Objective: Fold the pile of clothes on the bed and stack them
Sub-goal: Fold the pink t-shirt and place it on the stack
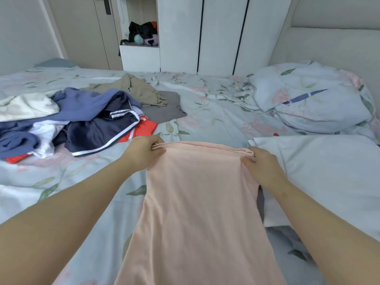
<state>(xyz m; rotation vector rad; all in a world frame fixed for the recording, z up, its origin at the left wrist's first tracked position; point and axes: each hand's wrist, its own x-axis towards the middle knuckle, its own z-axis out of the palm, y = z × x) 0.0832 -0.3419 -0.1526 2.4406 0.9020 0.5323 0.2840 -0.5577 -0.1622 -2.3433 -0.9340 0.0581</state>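
Both hands point(202, 156) pinch a pink garment point(197, 202) over the floral bed point(216, 112).

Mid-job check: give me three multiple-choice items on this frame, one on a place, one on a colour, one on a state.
1. Seen from the person, where does the unfolded pile lie on the bed?
A. Left of the garment being held.
B. Right of it.
C. On top of it.

2. What colour is the garment being held?
A. Grey.
B. Pale pink.
C. Navy.

3. How do the left hand and right hand meet the garment?
A. Both pinch its far edge.
B. Both lie flat on it.
C. Only the left hand touches it.

Answers:
1 A, the pile lies off to the garment's left.
2 B, the cloth between the hands is pale pink.
3 A, each hand's fingers curl round a far corner.
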